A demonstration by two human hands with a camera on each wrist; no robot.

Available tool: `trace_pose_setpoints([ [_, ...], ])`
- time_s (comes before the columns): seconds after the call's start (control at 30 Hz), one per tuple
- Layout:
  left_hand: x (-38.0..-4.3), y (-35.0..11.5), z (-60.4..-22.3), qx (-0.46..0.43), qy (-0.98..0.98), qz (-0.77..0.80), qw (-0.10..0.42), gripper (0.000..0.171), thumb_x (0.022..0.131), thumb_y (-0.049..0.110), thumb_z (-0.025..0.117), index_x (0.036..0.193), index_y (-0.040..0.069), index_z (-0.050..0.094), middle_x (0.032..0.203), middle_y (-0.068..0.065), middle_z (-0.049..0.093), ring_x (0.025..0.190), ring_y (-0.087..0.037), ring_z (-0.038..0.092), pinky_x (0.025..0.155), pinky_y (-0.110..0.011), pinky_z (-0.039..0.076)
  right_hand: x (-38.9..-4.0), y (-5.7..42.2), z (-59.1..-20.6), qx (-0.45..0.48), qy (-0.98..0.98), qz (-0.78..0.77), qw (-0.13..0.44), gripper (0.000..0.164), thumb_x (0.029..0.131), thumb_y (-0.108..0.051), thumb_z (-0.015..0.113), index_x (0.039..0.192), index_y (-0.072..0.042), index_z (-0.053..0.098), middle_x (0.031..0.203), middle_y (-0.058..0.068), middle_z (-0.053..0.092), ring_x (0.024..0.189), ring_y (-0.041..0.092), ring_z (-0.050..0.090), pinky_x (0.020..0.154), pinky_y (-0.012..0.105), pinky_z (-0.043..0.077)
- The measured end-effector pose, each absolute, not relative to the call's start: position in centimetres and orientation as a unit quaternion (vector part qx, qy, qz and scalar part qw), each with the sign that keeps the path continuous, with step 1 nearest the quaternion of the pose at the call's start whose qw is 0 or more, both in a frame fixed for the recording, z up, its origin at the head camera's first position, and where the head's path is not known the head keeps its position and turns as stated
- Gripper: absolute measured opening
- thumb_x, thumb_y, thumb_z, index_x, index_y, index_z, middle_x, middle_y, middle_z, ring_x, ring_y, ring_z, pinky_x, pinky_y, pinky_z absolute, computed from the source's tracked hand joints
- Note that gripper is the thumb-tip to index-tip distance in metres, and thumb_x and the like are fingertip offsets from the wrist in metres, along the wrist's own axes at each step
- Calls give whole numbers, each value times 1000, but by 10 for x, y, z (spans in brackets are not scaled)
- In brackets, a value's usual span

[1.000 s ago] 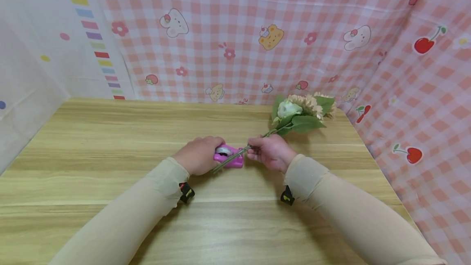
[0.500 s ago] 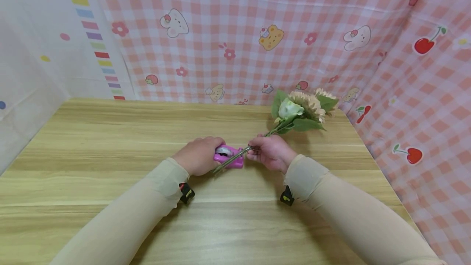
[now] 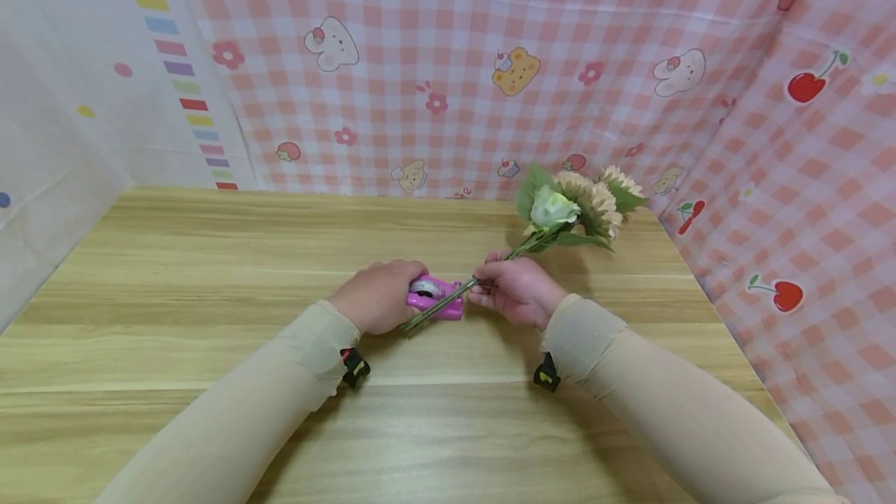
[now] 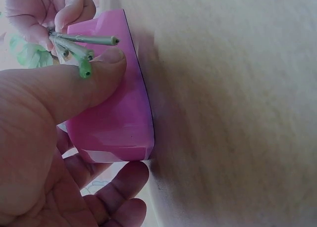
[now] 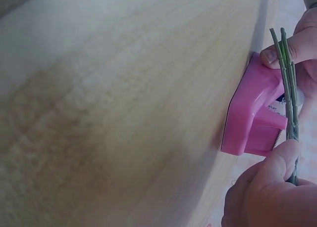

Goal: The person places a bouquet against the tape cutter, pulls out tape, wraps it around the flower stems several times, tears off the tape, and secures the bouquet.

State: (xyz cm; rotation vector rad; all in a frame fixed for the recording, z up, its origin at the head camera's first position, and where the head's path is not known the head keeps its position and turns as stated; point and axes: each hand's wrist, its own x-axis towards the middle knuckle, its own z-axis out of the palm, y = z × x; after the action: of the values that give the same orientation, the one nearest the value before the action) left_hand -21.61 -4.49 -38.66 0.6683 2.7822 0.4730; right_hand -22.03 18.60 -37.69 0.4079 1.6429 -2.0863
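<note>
A: What does the head view show?
B: The left hand (image 3: 378, 295) is wrapped over a pink tape dispenser (image 3: 435, 299) standing on the wooden table (image 3: 210, 271). The right hand (image 3: 514, 288) pinches the stems of an artificial bouquet (image 3: 570, 208), whose flower heads are lifted toward the back right, near the pink checked cloth (image 3: 490, 61). The stem ends cross over the dispenser.

A: And the left wrist view?
B: The left thumb lies along the dispenser's (image 4: 116, 113) side and the other fingers curl around its far side, so that hand clamps it against the table (image 4: 233, 103). The cut stem ends (image 4: 81, 49) sit just above the thumb, with the right hand's fingertips (image 4: 49, 14) closed together on them.

A: The right wrist view?
B: The stems (image 5: 287, 73) run across the dispenser's (image 5: 250, 118) top, by its serrated cutter. The right hand's thumb (image 5: 277, 162) presses on the stems, and a left fingertip (image 5: 277, 51) rests on the dispenser's far end.
</note>
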Motion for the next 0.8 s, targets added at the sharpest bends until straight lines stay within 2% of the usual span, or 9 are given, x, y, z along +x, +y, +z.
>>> trace_pose_setpoints([
  [0.17,-215,-45,-386,228,953,161,120,53,97,28,74,147,18,56,139,-7,65,124,-32,63,111,-51,51,-219,187,-377,160,594,-758,219,24,103,6,51,105,-14,38,82,7,60,69,18,67,72,27,64],
  [0.37,-215,-45,-386,227,953,161,122,54,97,27,74,148,18,55,139,-7,65,125,-32,63,111,-51,51,-220,187,-378,166,591,-760,212,25,102,7,53,110,-12,39,86,7,61,72,17,68,80,28,65],
  [0.8,-215,-44,-386,230,952,162,119,51,97,26,74,145,18,57,135,-6,66,122,-31,64,109,-50,52,-221,189,-381,173,583,-766,210,22,104,6,52,112,-11,41,89,7,59,75,16,68,86,28,64],
])
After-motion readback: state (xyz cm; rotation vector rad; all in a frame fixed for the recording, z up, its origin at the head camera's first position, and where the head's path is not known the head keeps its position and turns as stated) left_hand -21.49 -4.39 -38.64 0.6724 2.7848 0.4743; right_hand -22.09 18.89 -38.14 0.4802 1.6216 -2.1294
